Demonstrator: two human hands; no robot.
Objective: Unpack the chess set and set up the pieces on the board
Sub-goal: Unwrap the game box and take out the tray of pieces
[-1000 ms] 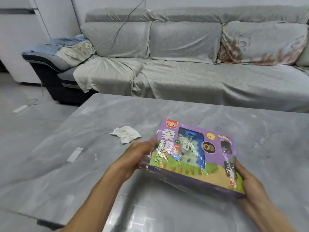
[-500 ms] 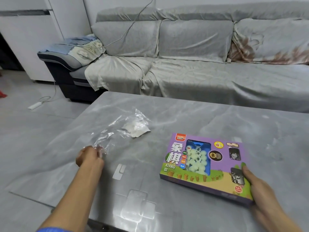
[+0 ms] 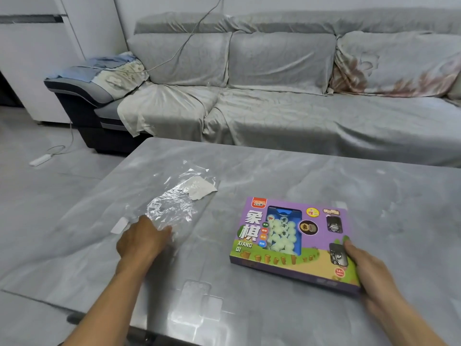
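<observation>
Risk: your right hand [image 3: 366, 268] only pinches the chess box [image 3: 291, 243] corner at lower right, your left hand [image 3: 143, 239] rests loosely curled on the plastic wrap [image 3: 172, 208], so the box may skid when you open it.

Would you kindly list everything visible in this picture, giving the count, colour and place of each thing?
chess set box: one, purple with green and yellow, flat on the table, right of centre, closed
plastic wrap: one, clear, crumpled on the table left of the box
paper scrap: one, white, on the table at the wrap's far end
label strip: one, white, flat on the table beside the left hand
table: one, grey marble pattern, foreground
sofa: one, grey covers, behind the table
folded cloths: a pile, blue and cream, on the sofa's left end
cable: one, pale, trailing over the sofa back
power strip: one, white, on the floor at left
left hand: one, resting on the wrap's near edge
right hand: one, gripping the box's near right corner
</observation>
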